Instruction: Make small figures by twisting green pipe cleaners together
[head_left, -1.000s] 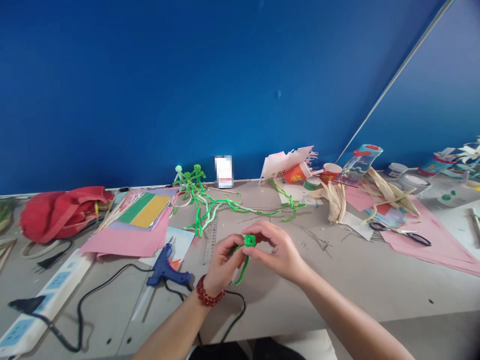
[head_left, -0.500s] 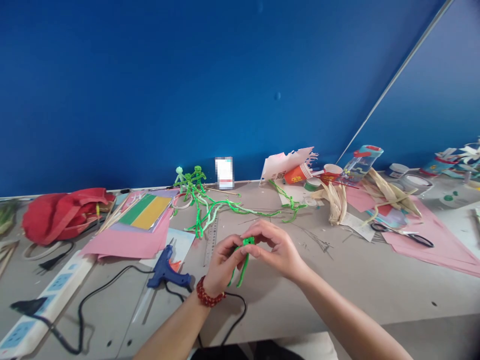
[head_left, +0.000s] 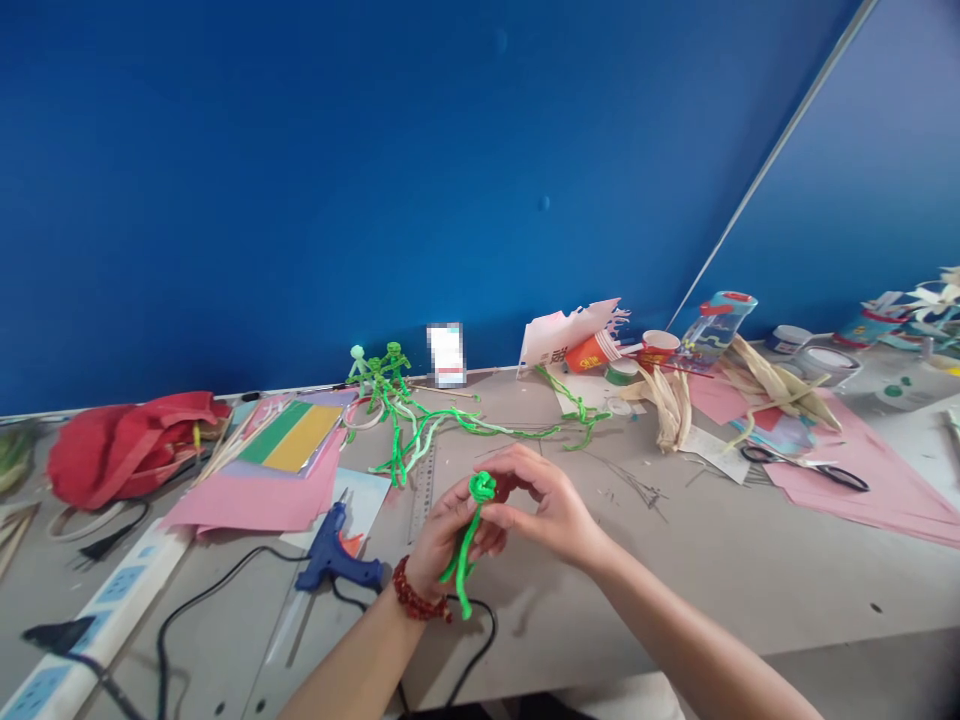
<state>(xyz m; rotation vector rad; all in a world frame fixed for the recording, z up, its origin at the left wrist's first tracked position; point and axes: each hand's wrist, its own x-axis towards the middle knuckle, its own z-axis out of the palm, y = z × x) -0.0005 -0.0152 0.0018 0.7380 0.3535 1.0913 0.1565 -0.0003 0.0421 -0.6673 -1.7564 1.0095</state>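
The blue glue gun is lying at the left on the tabletop, with a dark cord looping out to its right, so working well here is probably calling for keeping that loop away from the work. Next along, the left grip is clasping the green coil at its base, and holding firm there should be stopping the wraps from loosening. At least 2 loose strands are hanging from the coil past the left fingers; keeping them separate is likely making the shaping easier. The right grip is best doing the fine work, pressing lightly and evenly so the wraps are lying snug without flattening. As for position, the coil is sitting above the left thumb and fingertips, between the 2 hands and off the tabletop. The right thumb and fingers are curving close at its right side, but whether they are pinching it, I cannot tell.
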